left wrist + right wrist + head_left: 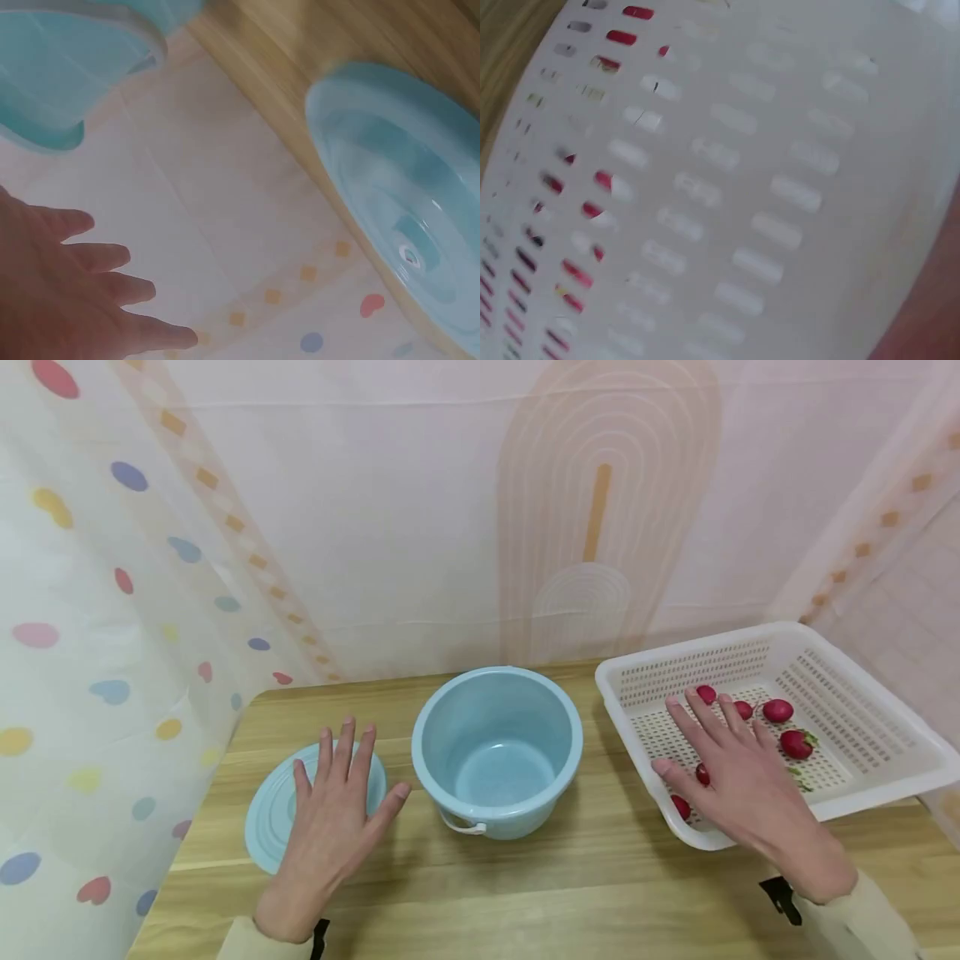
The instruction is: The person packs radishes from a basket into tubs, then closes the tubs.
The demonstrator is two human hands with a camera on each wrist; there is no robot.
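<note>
Hovering above blue lid point(266, 810): your left hand point(332, 818), grip wide. Your right hand point(738, 777) over near-left part of white basket point(847, 693), grip wide too. Red radishes point(777, 711) lie in basket, some partly hidden by that hand. Blue bucket point(498, 768) stands upright on tabletop point(525, 902) between lid and basket.

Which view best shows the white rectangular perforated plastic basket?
Head: nearly the whole basket shows, though the right hand covers part. Right wrist: only a slotted wall, close up. Left wrist: none of it.

Soft light, hazy right wrist view.
</note>
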